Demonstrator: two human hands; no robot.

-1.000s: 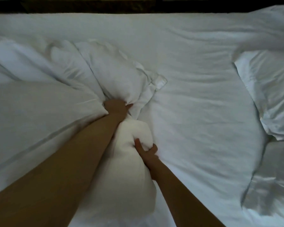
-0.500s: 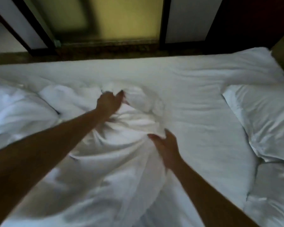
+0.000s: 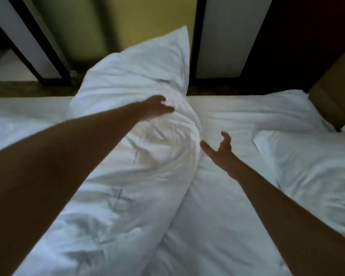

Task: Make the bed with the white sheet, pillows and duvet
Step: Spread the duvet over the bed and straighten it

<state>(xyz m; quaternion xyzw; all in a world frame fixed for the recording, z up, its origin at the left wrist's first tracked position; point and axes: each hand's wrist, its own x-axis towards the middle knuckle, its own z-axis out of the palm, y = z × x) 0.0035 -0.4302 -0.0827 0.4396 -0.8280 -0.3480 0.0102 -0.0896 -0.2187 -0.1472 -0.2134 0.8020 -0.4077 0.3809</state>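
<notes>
From the head camera, the duvet (image 3: 139, 120) billowed in a bunched heap just beyond both hands, over the white sheet (image 3: 227, 120). The left hand (image 3: 157, 108) lay flat, fingers spread, against its upper fold; the right hand (image 3: 220, 150) hung open and empty beside its edge. A pillow (image 3: 311, 166) sat right of that hand. The duvet looked soft, light and floppy, best gripped at a corner.

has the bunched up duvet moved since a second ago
Yes. The duvet has been flung up and away toward the far edge of the bed, its tip now rising above that edge; both hands, left hand and right hand, are open.
</notes>
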